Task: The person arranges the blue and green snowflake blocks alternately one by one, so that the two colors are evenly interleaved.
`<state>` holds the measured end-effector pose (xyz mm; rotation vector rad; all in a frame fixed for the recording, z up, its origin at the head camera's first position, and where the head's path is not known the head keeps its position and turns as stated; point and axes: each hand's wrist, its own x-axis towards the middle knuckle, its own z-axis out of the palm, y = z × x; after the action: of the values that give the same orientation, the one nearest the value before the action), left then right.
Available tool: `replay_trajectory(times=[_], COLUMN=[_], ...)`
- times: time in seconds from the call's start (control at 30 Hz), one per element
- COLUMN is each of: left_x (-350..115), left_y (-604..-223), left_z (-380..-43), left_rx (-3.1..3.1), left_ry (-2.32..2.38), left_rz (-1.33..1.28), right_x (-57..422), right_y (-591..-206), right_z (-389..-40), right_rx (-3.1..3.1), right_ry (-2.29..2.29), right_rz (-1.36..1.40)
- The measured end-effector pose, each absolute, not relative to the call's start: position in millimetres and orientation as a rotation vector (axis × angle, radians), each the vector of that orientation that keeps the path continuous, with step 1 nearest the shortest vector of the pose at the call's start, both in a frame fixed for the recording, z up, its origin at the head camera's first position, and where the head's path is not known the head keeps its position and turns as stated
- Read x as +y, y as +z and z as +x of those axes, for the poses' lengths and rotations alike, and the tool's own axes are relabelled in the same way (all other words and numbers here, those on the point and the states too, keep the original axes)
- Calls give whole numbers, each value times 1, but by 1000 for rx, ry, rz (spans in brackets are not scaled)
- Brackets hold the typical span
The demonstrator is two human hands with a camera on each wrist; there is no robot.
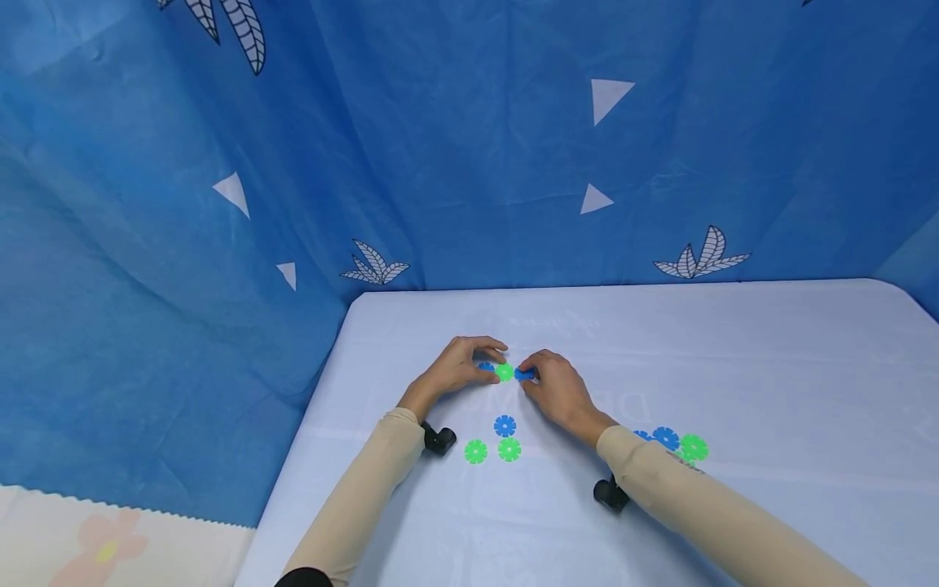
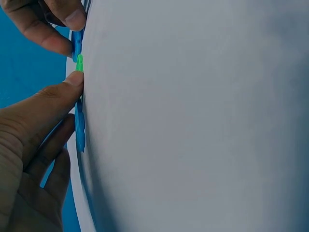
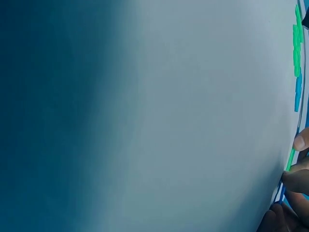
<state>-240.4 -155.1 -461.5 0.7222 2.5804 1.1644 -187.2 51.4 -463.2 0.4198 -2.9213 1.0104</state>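
Note:
My left hand (image 1: 458,367) pinches a light green notched plastic disc (image 1: 504,372) between thumb and a finger. A blue notched disc (image 1: 485,368) sits beside it, inside the curve of that hand. My right hand (image 1: 561,387) pinches another blue notched disc (image 1: 524,374) close to the right edge of the green one. In the left wrist view, the right hand's blue disc (image 2: 77,44), the green disc (image 2: 79,62) and the lower blue disc (image 2: 79,128) stand in one row, edge-on. Whether their notches interlock cannot be told.
Nearer on the white table (image 1: 734,350) lie a blue disc (image 1: 504,425) and two green discs, one left (image 1: 475,452), one right (image 1: 509,449). More blue discs (image 1: 666,439) and a green disc (image 1: 694,447) lie beside the right forearm, partly hidden. A blue curtain (image 1: 469,163) hangs behind.

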Motion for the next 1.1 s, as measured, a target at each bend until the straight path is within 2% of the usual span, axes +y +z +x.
replay_trajectory(times=[0.8, 1.1], left_x=[-155, -156], left_y=[-465, -464], left_z=[-240, -242], left_rx=[2570, 2577], left_ry=[1187, 1170], left_rz=[709, 724], right_x=[51, 45], right_y=[-461, -452], right_z=[-186, -169], right_rx=[-2942, -2889], right_ry=[983, 1097], right_rz=[457, 528])
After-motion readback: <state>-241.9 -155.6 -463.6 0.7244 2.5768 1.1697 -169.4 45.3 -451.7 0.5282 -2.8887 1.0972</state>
